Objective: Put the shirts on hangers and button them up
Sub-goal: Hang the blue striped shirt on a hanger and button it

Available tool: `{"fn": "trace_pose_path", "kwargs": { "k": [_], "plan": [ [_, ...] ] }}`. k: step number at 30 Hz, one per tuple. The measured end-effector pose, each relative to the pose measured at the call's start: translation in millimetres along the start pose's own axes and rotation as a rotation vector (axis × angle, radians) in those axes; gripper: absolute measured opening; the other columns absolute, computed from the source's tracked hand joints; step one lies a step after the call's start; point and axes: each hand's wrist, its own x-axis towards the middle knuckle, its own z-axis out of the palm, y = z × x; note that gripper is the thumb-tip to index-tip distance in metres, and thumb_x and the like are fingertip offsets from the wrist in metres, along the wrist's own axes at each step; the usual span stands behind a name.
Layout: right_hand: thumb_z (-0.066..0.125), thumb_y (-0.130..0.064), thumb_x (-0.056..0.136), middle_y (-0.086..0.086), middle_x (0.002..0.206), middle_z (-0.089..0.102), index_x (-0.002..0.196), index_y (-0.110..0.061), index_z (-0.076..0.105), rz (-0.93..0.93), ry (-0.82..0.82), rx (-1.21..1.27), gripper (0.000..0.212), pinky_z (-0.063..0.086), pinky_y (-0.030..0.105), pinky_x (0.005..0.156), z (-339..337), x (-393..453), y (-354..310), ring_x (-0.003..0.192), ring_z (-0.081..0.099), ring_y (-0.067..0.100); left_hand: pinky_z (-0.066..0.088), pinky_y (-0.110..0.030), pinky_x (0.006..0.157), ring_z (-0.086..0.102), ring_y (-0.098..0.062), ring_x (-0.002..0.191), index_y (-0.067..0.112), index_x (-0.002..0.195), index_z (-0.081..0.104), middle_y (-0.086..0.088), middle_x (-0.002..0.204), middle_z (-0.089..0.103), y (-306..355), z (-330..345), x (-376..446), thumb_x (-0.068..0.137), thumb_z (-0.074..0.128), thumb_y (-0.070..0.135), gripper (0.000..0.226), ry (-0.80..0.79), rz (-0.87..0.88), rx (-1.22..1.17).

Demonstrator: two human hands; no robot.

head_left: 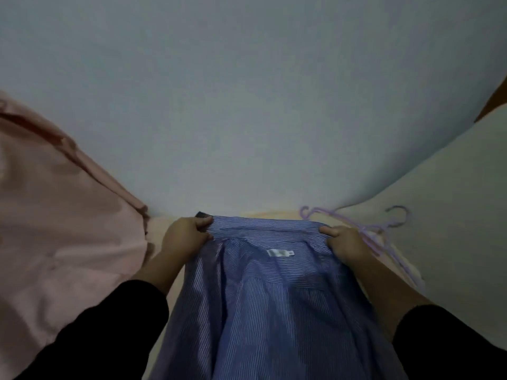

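The striped shirt (271,297) hangs open-side up between the person's two hands, its collar running straight across from one hand to the other and its body falling back toward the person. The left hand (186,238) has its fingers curled round the collar's left end; the right hand (344,244) pinches the right end, thumb on top. Both grips look firm, with the white label (279,252) showing just below the collar's middle.

The purple hangers (384,229) lie just to the right of the shirt, close beside the right hand, hooks pointing away from the person. So I'd judge the right hand is the one to reach for a hanger, while the left keeps the collar up. A pink shirt (55,215) lies well off to the left of the striped one.
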Motion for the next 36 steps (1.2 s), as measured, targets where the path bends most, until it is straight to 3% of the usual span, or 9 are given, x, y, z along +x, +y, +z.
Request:
{"fn": "trace_pose_path", "kwargs": {
  "k": [3, 9, 12, 16, 20, 25, 29, 32, 36],
  "plan": [
    [0.041, -0.021, 0.087, 0.017, 0.12, 0.062, 0.122, -0.009, 0.063, 0.047, -0.038, -0.082, 0.043, 0.039, 0.027, 0.085, 25.5, 21.1, 23.6, 0.113, 0.056, 0.03, 0.042, -0.026, 0.091, 0.056, -0.023, 0.118, 0.029, 0.129, 0.058, -0.005, 0.133, 0.058, -12.6, 36.5, 25.2, 0.082, 0.071, 0.024, 0.049, -0.006, -0.005, 0.007],
    [0.053, 0.001, 0.089, 0.017, 0.129, 0.057, 0.122, -0.004, 0.062, 0.08, -0.002, -0.015, 0.034, 0.039, 0.024, 0.088, 53.0, 35.4, 56.1, 0.116, 0.054, 0.032, 0.048, -0.033, 0.084, 0.06, -0.028, 0.107, 0.034, 0.118, 0.066, -0.001, 0.122, 0.06, -24.3, 85.7, 39.4, 0.079, 0.064, 0.028, 0.04, -0.053, 0.039, 0.105],
    [0.061, -0.009, 0.089, 0.017, 0.124, 0.056, 0.113, -0.006, 0.068, 0.013, 0.128, -0.008, 0.025, 0.038, 0.025, 0.091, 51.1, 26.9, 59.2, 0.111, 0.055, 0.029, 0.045, -0.04, 0.082, 0.055, -0.035, 0.104, 0.025, 0.111, 0.07, -0.007, 0.125, 0.058, -22.0, 98.9, 30.3, 0.069, 0.065, 0.026, 0.042, 0.166, 0.136, 0.306],
    [0.053, -0.018, 0.086, 0.016, 0.105, 0.066, 0.1, -0.004, 0.072, -0.13, 0.34, -0.207, 0.028, 0.049, 0.044, 0.086, 32.7, 5.1, 71.0, 0.096, 0.061, 0.037, 0.03, -0.044, 0.087, 0.054, -0.037, 0.112, 0.016, 0.1, 0.073, -0.014, 0.12, 0.063, 14.0, 111.7, 3.5, 0.064, 0.076, 0.019, 0.036, 0.332, 0.336, 0.357],
    [0.055, -0.031, 0.077, 0.019, 0.101, 0.065, 0.104, -0.008, 0.067, -0.037, 0.456, -0.44, 0.038, 0.05, 0.048, 0.075, 10.7, -26.8, 86.8, 0.09, 0.059, 0.041, 0.047, -0.04, 0.081, 0.059, -0.029, 0.101, 0.014, 0.098, 0.068, -0.005, 0.107, 0.064, 45.6, 145.0, -38.0, 0.078, 0.052, 0.031, 0.03, 0.137, 0.526, 0.256],
    [0.032, -0.064, 0.07, 0.025, 0.139, 0.039, 0.135, 0.0, 0.04, 0.166, 0.277, -0.572, 0.091, 0.026, 0.055, 0.104, 1.1, -57.3, 107.2, 0.127, 0.035, 0.042, 0.037, -0.045, 0.106, 0.046, -0.033, 0.13, 0.007, 0.135, 0.051, -0.012, 0.141, 0.05, 44.2, 191.9, -70.3, 0.088, 0.057, 0.03, 0.053, -0.061, 0.427, 0.271],
    [0.053, -0.048, 0.084, 0.02, 0.156, -0.001, 0.149, -0.005, 0.002, 0.247, 0.158, -0.538, 0.094, 0.0, 0.046, 0.116, 0.2, -61.4, 125.5, 0.144, 0.0, 0.037, 0.038, -0.046, 0.105, 0.049, -0.032, 0.128, 0.007, 0.134, 0.053, -0.012, 0.141, 0.05, 43.2, 201.6, -73.6, 0.09, 0.041, 0.034, 0.053, -0.078, 0.411, 0.307],
    [0.058, -0.034, 0.085, 0.021, 0.156, 0.004, 0.149, -0.003, 0.006, 0.245, 0.179, -0.472, 0.088, 0.006, 0.044, 0.117, -1.7, -58.2, 131.1, 0.142, 0.006, 0.037, 0.035, -0.043, 0.107, 0.046, -0.03, 0.131, 0.008, 0.137, 0.051, -0.01, 0.144, 0.047, 44.4, 200.6, -73.0, 0.09, 0.024, 0.04, 0.062, -0.105, 0.418, 0.33],
    [0.047, -0.029, 0.071, 0.031, 0.139, 0.033, 0.141, 0.008, 0.029, 0.271, 0.294, -0.297, 0.081, 0.029, 0.049, 0.105, -3.5, -55.7, 124.0, 0.125, 0.034, 0.047, 0.012, -0.036, 0.118, 0.018, -0.022, 0.146, 0.015, 0.15, 0.026, -0.003, 0.158, 0.019, 46.0, 199.3, -72.8, 0.092, 0.017, 0.042, 0.065, -0.168, 0.391, 0.337]
  ]
}}
